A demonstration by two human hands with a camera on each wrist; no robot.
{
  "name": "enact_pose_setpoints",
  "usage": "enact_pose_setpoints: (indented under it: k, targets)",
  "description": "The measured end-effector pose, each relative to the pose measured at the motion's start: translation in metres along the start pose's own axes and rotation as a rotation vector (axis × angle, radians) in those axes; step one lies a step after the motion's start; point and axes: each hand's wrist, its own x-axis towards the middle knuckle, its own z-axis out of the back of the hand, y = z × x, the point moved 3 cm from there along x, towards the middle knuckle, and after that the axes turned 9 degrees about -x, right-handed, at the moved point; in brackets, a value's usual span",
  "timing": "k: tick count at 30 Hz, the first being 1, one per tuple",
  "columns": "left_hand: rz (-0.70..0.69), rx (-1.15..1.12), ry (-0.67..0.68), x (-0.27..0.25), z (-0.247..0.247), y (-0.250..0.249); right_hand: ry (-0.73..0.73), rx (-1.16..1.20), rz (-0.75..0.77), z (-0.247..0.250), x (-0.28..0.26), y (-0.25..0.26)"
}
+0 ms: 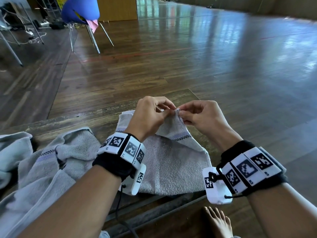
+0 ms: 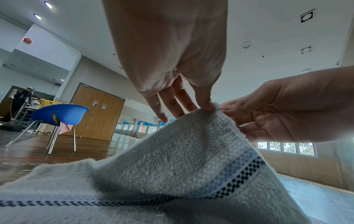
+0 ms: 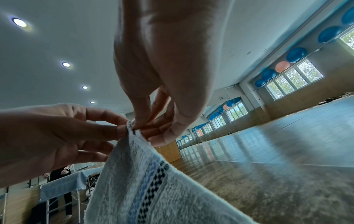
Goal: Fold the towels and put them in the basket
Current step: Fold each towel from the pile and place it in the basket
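I see no words to read. My left hand and right hand both pinch 1 raised corner of the towel, fingertips touching.

Both forearms reach forward, wrists raised; left hand and right hand meet fingertip to fingertip, each in a pinching grip, remaining fingers curled.
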Motion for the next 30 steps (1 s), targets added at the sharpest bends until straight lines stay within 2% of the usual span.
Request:
enact_pose_setpoints:
  k: [20, 24, 30]
  targets:
    - [0.019, 0.023, 0.004, 0.000, -0.005, 0.004, 0.015, -0.080, 0.048, -0.003, 0.003, -0.004]
    - [0.019, 0.111, -0.016, 0.000, -0.006, 0.005, -0.007, -0.097, 0.065, -0.004, 0.003, -0.004]
    - [0.094, 0.178, 0.040, 0.000, -0.008, 0.012, -0.008, -0.074, 0.068, -0.003, 0.004, -0.005]
